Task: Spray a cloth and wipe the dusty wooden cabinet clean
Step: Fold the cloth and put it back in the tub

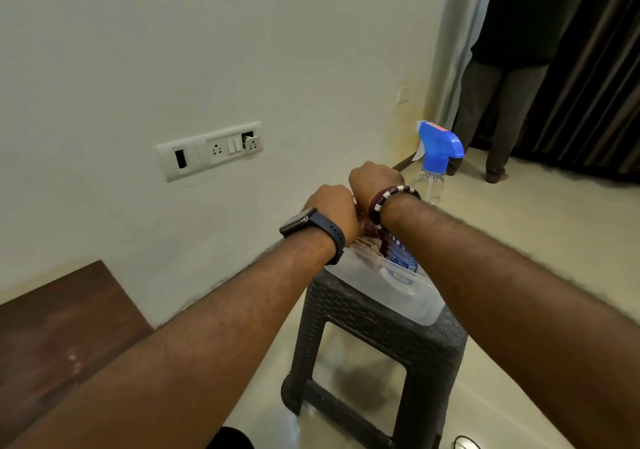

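Both my hands reach into a clear plastic tub (412, 298) that sits on a dark woven-pattern stool (377, 331). My left hand (334, 211), with a black watch on the wrist, and my right hand (372, 180), with a beaded bracelet, are closed around a brownish cloth (369, 242) bunched in the tub; most of the cloth is hidden by my hands. A clear spray bottle with a blue trigger head (438, 147) stands in the tub just behind my right wrist. The dusty brown wooden cabinet top (59, 327) lies at the lower left.
A white wall with a switch and socket plate (209, 150) is straight ahead. A person's legs (498, 119) stand by dark curtains (595, 67) at the upper right. The floor is pale tile. A black cable (464, 443) lies at the bottom right.
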